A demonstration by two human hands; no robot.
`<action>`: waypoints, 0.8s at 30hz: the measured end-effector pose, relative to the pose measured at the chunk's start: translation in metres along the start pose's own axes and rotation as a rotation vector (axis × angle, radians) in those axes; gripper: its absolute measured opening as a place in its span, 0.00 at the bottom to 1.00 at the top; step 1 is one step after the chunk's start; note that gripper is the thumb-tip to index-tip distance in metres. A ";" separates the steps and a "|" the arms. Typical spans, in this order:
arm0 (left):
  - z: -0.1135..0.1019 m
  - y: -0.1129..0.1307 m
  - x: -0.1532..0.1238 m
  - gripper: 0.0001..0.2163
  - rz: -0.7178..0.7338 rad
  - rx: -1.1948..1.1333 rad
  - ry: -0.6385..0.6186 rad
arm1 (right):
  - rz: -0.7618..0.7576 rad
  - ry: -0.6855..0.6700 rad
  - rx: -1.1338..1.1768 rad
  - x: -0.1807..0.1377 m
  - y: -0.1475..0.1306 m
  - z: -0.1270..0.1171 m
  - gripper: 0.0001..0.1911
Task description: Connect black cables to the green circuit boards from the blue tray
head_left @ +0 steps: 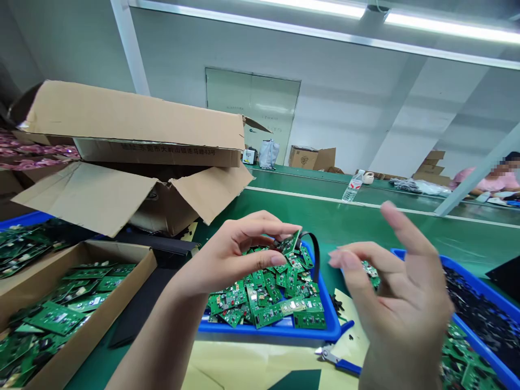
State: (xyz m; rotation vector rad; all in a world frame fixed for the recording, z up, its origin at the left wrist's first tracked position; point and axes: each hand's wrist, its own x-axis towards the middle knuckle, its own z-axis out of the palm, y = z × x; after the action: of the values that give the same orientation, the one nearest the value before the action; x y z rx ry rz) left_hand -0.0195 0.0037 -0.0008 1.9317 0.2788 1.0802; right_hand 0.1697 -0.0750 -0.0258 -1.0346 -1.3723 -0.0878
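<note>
A small green circuit board (289,244) is pinched between the thumb and fingers of my left hand (247,252). From it a flat black ribbon cable (316,253) arches up and bends down on the right. Below lies a blue tray (331,325) heaped with green circuit boards (260,298). My right hand (400,292) is raised right of the tray, apart from the board. Its thumb and one finger are pressed together and another finger points up; anything between the tips is too small to make out. Blue-handled cutters (339,360) lie below, between the hands.
At left stand an open cardboard tray of boards (138,265) and a large opened carton (138,119). On the right is a blue bin of black parts (479,298). A water bottle (353,187) stands farther back; a person in pink (498,179) sits at far right.
</note>
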 end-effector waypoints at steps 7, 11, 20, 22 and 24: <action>0.001 0.006 -0.002 0.18 0.139 0.153 -0.015 | -0.019 -0.272 0.044 0.000 -0.001 -0.004 0.06; 0.005 0.009 -0.002 0.19 0.146 0.193 -0.083 | 0.111 -0.236 0.145 0.002 0.001 0.002 0.05; 0.007 0.003 0.000 0.19 0.151 0.238 -0.132 | 0.329 -0.300 0.387 0.011 0.003 0.003 0.07; 0.007 0.003 0.001 0.19 0.148 0.221 -0.135 | 0.362 -0.298 0.422 0.012 0.003 0.002 0.07; 0.007 0.002 0.003 0.18 0.137 0.194 -0.130 | 0.395 -0.289 0.452 0.012 0.003 0.001 0.07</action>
State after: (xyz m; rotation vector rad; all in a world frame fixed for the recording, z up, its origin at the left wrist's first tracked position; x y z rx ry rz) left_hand -0.0132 -0.0003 0.0010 2.2114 0.1864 1.0406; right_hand 0.1742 -0.0664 -0.0178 -0.9327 -1.3327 0.6591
